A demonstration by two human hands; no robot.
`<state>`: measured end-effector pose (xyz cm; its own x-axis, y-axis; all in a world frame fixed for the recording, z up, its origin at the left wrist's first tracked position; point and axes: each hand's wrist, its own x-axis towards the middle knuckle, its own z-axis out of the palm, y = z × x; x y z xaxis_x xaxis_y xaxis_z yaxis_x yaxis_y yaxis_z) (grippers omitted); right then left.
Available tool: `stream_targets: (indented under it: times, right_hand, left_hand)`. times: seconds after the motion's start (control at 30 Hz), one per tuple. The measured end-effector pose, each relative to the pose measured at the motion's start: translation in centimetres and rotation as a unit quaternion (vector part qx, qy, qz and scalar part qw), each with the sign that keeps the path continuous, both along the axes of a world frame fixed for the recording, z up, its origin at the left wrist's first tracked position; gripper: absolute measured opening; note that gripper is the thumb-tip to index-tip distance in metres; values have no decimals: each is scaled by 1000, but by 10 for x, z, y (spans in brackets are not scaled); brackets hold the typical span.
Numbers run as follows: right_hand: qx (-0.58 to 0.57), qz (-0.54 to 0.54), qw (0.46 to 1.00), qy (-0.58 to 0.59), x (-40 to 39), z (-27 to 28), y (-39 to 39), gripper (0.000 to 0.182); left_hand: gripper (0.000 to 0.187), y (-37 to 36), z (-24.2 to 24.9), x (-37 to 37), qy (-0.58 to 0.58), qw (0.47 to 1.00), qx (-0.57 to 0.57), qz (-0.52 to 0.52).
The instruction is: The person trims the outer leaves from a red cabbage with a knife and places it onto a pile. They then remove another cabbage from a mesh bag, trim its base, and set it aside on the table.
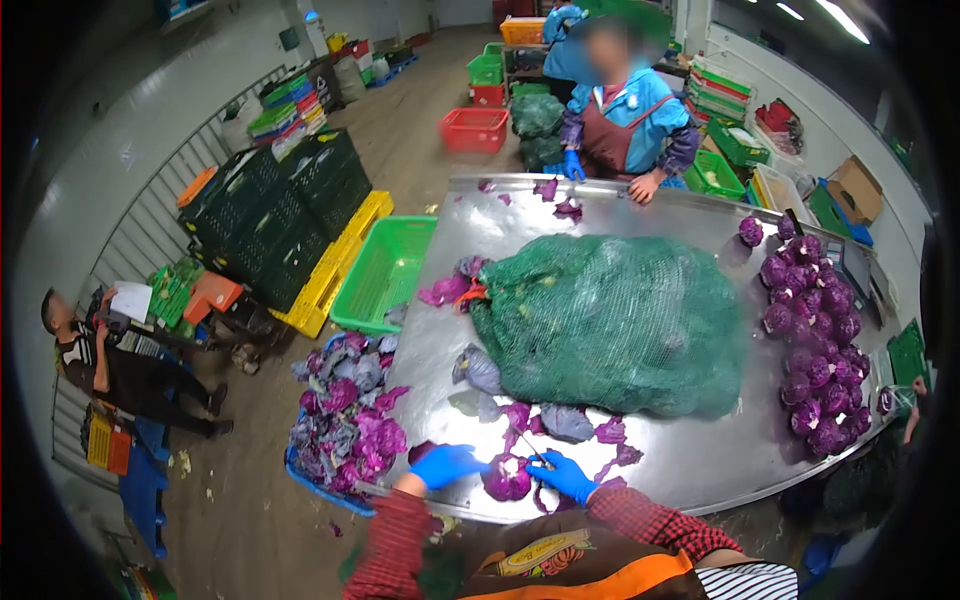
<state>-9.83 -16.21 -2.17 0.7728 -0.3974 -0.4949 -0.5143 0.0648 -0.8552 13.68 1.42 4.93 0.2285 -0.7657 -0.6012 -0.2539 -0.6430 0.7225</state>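
My left hand [447, 466], in a blue glove, is stretched out with its fingers pointing towards a trimmed red cabbage [507, 480] at the table's near edge. I see nothing in that hand, and a dark purple leaf or head shows just behind it. On the cabbage's other side, my blue-gloved right hand [565, 475] is closed round a knife [530, 449], its thin blade pointing away from me above the cabbage. Loose purple leaves [568, 423] lie just beyond my hands. Further back is a large green mesh sack [620, 320], with its mouth to the left.
Several red cabbages [815, 340] are piled along the metal table's right side. A blue-rimmed bin [318, 480] heaped with leaves stands at the left, below a green crate [375, 285]. A co-worker [625, 120] stands across the table; another person [120, 360] stands far left.
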Motion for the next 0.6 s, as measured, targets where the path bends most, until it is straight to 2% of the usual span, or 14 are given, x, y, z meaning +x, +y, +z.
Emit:
stream_targets:
  times: [0.03,0.07,0.1,0.13,0.17,0.2,0.23,0.27,0.3,0.33,0.4,0.47,0.5,0.6]
  right_hand:
    - [-39,8,999,17,-2,-2,-1,58]
    - [-82,54,994,44,-5,0,-4,76]
    - [-112,7,993,28,-9,-35,2,80]
    - [30,80,993,85,-4,-23,-7,81]
    - [28,55,994,89,-8,3,-4,79]
    - [32,55,995,78,-10,1,-4,77]
    - [50,60,996,48,-11,2,-5,74]
    - [33,69,995,62,-8,-24,-6,71]
    - [30,69,995,59,-9,-11,-8,69]
    - [29,72,995,60,-13,5,-8,67]
    - [17,61,996,64,-15,-9,-10,63]
    - [-14,53,998,41,-18,-17,-14,63]
    - [-71,43,996,38,-19,-25,-15,60]
    - [13,28,997,65,-24,-9,-22,54]
  left_hand:
    - [71,0,17,32,72,993,-56,80]
    - [63,-7,37,62,25,983,-128,131]
    - [62,-21,62,93,-92,966,-166,175]
    - [66,-27,44,147,-84,940,-223,242]
    - [72,-40,72,176,-68,918,-273,281]
    - [76,-47,72,222,-212,899,-221,314]
    - [76,-54,75,260,-261,878,-232,327]
    - [77,-62,92,280,-266,865,-236,352]
    - [78,-64,72,336,-254,867,-215,370]
    - [81,-73,104,322,-262,859,-219,381]
    - [87,-89,131,324,-248,858,-164,418]
    - [91,-99,144,322,-270,864,-182,383]
    - [94,-100,148,317,-288,869,-193,354]
    - [97,-108,169,295,-318,888,-123,308]
